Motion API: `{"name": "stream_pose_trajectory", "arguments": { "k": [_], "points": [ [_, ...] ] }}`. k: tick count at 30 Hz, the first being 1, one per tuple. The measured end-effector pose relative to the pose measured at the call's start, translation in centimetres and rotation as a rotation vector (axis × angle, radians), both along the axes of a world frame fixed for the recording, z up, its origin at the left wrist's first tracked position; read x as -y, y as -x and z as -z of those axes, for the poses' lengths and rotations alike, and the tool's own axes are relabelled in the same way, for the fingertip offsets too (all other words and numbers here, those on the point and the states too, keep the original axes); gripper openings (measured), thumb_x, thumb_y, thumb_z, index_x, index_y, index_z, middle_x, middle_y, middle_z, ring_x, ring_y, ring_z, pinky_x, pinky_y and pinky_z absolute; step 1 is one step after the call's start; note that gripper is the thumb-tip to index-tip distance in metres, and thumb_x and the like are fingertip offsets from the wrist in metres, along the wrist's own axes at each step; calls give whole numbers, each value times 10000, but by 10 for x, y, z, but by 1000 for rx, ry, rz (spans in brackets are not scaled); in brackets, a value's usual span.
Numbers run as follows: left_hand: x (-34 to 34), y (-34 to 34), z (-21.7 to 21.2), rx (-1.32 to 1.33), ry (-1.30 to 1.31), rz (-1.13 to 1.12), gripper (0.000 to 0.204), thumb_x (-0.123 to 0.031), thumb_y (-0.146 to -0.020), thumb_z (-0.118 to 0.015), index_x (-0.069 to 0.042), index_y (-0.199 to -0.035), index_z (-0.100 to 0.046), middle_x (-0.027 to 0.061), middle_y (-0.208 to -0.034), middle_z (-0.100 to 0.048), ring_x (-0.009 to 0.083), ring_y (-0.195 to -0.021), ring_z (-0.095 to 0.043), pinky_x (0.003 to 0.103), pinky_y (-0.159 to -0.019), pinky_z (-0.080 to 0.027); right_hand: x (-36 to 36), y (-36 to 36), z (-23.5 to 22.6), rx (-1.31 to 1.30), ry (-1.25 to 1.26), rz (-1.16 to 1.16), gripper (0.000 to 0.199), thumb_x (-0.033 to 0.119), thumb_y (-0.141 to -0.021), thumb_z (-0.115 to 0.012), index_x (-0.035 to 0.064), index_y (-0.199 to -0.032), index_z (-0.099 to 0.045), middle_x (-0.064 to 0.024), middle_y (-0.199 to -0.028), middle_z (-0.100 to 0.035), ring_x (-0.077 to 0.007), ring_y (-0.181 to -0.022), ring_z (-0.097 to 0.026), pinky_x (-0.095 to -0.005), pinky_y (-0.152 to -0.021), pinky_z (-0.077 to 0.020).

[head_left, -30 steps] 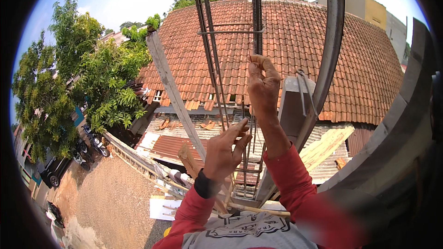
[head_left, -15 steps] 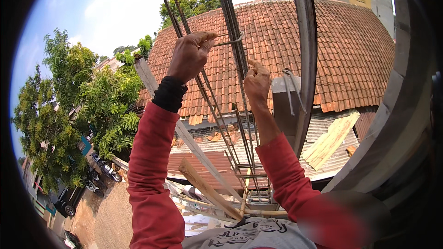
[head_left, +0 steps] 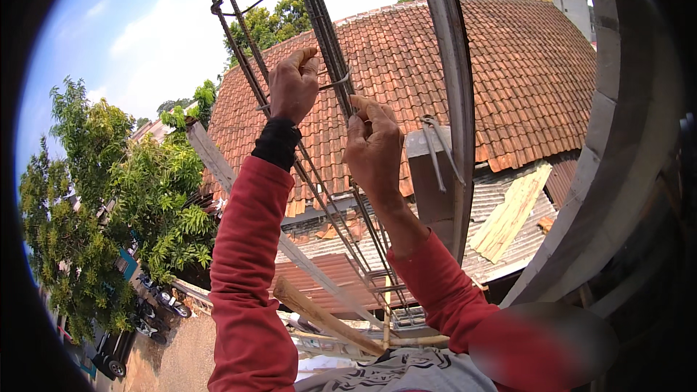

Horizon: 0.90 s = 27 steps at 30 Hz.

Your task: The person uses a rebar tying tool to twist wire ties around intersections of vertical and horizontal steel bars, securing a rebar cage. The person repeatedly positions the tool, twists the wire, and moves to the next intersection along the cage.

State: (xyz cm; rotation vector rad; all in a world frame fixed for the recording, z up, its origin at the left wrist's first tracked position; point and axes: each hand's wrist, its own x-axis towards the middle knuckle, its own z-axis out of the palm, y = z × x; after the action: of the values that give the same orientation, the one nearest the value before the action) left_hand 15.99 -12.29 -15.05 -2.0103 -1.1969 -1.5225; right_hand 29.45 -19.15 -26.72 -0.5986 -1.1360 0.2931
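In front of me a rebar cage point(head_left: 324, 23) of ribbed steel bars rises at a tilt. A thin bent steel stirrup point(head_left: 338, 82) lies across its bars. My left hand point(head_left: 294, 87), in a black wrist band and red sleeve, is closed in front of the left bars; the stirrup passes behind it. What its fingers hold is hidden. My right hand point(head_left: 374, 145) is closed at the right bars just below the stirrup, thumb and forefinger pinched against them. Whatever lies in that pinch is too small to make out.
A two-handled metal tool point(head_left: 434, 147) hangs over a grey concrete post point(head_left: 428, 181) at the right. Beside it stands a steel upright point(head_left: 451, 51). A wooden pole point(head_left: 330, 317) slants below my arms. Beyond are a tiled roof point(head_left: 406, 51) and trees point(head_left: 138, 167).
My view has shifted, moving the scene leftward. My left hand no longer shows the stirrup projecting from its fingertips; the stirrup sits lower against it. My right hand has come to the bars, its pointing finger now curled.
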Motion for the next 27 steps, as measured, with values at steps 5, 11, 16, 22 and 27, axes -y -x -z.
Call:
{"name": "stream_pose_trajectory", "arguments": {
  "k": [5,11,16,22,27],
  "points": [
    [33,-30,47,-509,25,238,406,-101,-881,-716,-49,-1283,-714,148,-1156,-740,337,-1098,-700,424,-951,-569,100,-39,30,96,-63,-315,254,-58,-1023,-558,-76,-1256,-660,-65,-1064,-563,-47,-600,-588,-207,-428,-467],
    [43,-88,111,-998,30,654,729,-177,-832,-762,-171,-1519,-517,124,-1484,-542,339,-1384,-512,479,-1172,-430,150,-93,24,-16,-68,-299,260,-19,-1032,-538,-100,-1258,-638,-80,-1044,-584,-33,-549,-509,-201,-393,-443],
    [27,-112,136,-990,-247,705,576,-231,-904,-720,-170,-1447,-537,91,-1403,-561,298,-1353,-525,445,-1168,-442,139,-117,20,-30,17,-182,257,0,-1029,-572,-94,-1253,-654,-63,-996,-602,-30,-538,-504,-205,-387,-428],
    [29,-117,134,-964,-430,644,415,-221,-905,-691,-111,-1289,-581,99,-1332,-596,307,-1306,-562,468,-1146,-465,116,-135,13,14,89,-167,256,-11,-1029,-580,-69,-1263,-663,-46,-963,-613,-34,-501,-539,-189,-417,-406],
    [81,-85,112,-821,-524,733,388,-132,-807,-715,-37,-1163,-595,142,-1118,-647,334,-1133,-667,469,-1011,-574,88,-138,-7,124,218,-238,322,6,-1016,-592,-18,-1324,-680,-79,-947,-682,-63,-524,-592,-225,-448,-451]
  ]
}}
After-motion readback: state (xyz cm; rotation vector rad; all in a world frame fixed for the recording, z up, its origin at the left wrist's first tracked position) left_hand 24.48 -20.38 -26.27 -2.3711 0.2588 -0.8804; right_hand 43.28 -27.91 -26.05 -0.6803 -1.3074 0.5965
